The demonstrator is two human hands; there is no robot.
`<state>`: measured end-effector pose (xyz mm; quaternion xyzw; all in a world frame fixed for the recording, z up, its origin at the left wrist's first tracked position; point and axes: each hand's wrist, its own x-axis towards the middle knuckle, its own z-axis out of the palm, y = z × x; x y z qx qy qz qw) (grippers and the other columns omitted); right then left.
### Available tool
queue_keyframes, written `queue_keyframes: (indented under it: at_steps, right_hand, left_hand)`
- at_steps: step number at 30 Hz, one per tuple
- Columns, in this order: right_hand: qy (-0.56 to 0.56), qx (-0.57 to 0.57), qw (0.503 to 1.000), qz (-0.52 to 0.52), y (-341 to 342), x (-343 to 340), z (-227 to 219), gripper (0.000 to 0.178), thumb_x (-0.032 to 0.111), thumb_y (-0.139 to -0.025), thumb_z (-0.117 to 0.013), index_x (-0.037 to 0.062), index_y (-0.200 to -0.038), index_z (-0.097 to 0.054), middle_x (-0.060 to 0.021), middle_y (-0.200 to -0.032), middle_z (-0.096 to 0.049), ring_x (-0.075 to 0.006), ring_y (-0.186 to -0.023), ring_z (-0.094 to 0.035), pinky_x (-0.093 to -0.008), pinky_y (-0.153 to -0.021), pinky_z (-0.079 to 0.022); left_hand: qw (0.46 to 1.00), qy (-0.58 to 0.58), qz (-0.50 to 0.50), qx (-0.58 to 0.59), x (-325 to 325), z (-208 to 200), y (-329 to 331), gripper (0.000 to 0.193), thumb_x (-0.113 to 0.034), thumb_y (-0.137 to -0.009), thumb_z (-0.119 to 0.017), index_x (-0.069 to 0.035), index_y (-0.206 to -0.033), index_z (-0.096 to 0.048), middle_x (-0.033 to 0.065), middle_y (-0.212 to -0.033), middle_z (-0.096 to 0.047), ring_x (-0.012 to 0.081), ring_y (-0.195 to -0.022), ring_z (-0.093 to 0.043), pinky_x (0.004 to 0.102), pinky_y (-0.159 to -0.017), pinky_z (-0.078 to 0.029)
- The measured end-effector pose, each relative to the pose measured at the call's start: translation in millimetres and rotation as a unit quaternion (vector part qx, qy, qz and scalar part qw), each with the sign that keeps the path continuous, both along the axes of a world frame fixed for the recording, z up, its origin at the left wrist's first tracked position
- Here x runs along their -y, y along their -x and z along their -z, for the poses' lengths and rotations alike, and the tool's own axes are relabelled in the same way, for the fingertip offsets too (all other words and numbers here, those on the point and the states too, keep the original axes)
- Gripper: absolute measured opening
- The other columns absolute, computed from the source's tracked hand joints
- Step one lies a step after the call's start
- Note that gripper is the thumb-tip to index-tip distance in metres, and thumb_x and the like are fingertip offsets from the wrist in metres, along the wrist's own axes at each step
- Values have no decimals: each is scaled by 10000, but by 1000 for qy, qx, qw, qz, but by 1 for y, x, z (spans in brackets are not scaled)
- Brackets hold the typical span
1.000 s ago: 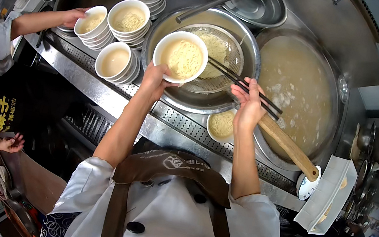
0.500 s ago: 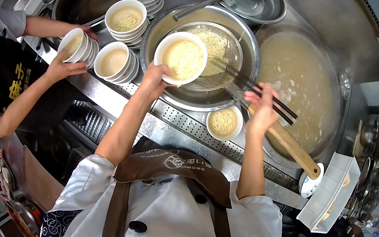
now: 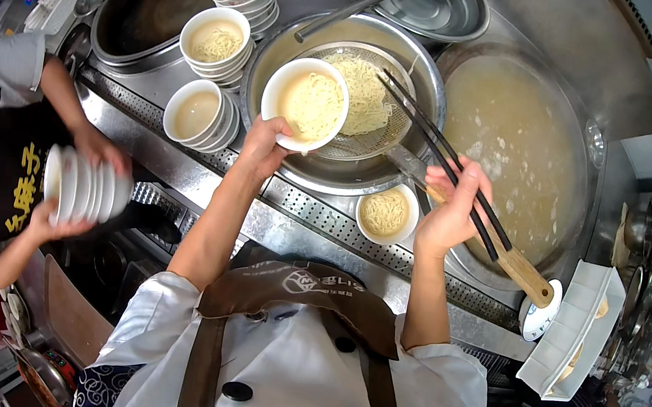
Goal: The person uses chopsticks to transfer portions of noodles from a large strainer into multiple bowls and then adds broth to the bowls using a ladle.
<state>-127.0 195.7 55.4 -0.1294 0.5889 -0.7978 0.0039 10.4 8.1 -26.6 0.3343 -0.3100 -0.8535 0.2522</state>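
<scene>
My left hand (image 3: 268, 146) grips the rim of a white bowl (image 3: 305, 105) with pale noodles in it, held tilted above a big steel basin (image 3: 347, 180). In that basin sits a mesh strainer (image 3: 391, 141) with more noodles (image 3: 360, 94); its wooden handle (image 3: 521, 273) runs out to the lower right. My right hand (image 3: 455, 207) is closed round a pair of long black chopsticks (image 3: 437, 140). The chopstick tips are slightly apart, over the noodles in the strainer. Just below the basin, between my hands, stands another bowl of noodles (image 3: 385, 213).
Stacks of white bowls (image 3: 201, 111) line the basin's left side. A co-worker's hands (image 3: 87, 153) hold a sideways bowl stack (image 3: 88, 187). To the right is a wide pot of cloudy liquid (image 3: 515, 140); a white tray (image 3: 574, 332) stands near it. A ladle (image 3: 375, 2) crosses the basin's far rim.
The co-worker has lifted a bowl stack off the counter and carried it left. My chopsticks have swung up, no longer blurred. The bowl in my left hand has shifted slightly left.
</scene>
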Motion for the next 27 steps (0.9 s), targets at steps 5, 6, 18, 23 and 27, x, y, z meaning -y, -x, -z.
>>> queue_keyframes:
  at_steps: [5, 6, 18, 23, 27]
  right_hand:
    - [-2, -125, 985, -121, -33, 8, 2, 153, 62, -850, -502, -75, -853, -569, -165, -809, -599, -175, -594, -609, -246, -561, -493]
    - [4, -157, 978, -137, -41, 5, -1, 145, 50, -845, -502, -77, -860, -571, -159, -794, -597, -177, -605, -611, -246, -566, -492]
    - [-142, -318, 934, -85, -59, 1, 31, 125, 16, -764, -601, -26, -880, -621, -120, -840, -583, -170, -642, -586, -242, -563, -470]
    - [-86, -302, 937, -150, -59, -2, 17, 187, 90, -856, -485, -66, -869, -588, -154, -862, -574, -189, -717, -600, -273, -649, -492]
    - [-62, -257, 959, -101, -45, -2, 18, 207, 103, -879, -436, -75, -916, -536, -164, -844, -567, -205, -710, -609, -287, -670, -492]
  left_hand:
    - [1000, -21, 9, -10, 0, 4, 4, 536, 57, -633, -410, 109, -1157, -311, 251, -1058, -502, 362, -895, -571, 464, -667, -543]
    - [999, -27, 1, -17, -1, 6, 2, 514, 51, -639, -416, 113, -1143, -336, 243, -1038, -518, 349, -893, -573, 457, -676, -542]
    - [992, -117, -1, -49, -3, 8, -1, 500, 36, -640, -435, 98, -1133, -379, 196, -1089, -521, 313, -959, -553, 463, -775, -499]
    - [992, -119, 9, -40, 2, 9, -1, 476, 38, -649, -447, 82, -1121, -397, 190, -1073, -525, 313, -910, -566, 433, -758, -506]
    - [994, -105, 9, -28, 1, 7, 1, 498, 37, -650, -439, 92, -1138, -363, 197, -1093, -514, 316, -941, -556, 452, -765, -502]
